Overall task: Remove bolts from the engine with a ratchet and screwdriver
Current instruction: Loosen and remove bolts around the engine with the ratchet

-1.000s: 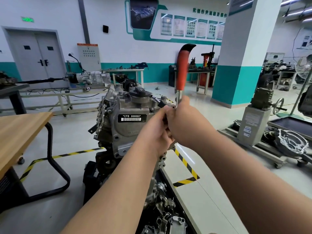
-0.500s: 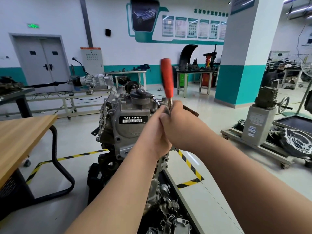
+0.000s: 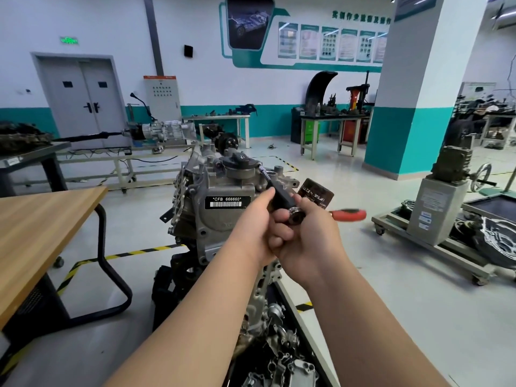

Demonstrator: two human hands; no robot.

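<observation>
Ratchet (image 3: 296,215) head sits in the right grip (image 3: 308,243), fingers curled round it, red handle (image 3: 349,214) sticking out level to the right; left grip (image 3: 255,222), touching it on the left, pinches the black extension (image 3: 281,198). Extension's long axis runs up and away-left from both grips to the engine (image 3: 223,222) top beside the black cap (image 3: 240,163), left grip nearer; bolt itself hidden.

White-and-teal walls (image 3: 195,29), grey double door (image 3: 81,99), wooden table (image 3: 36,224), glossy floor (image 3: 391,289)
</observation>
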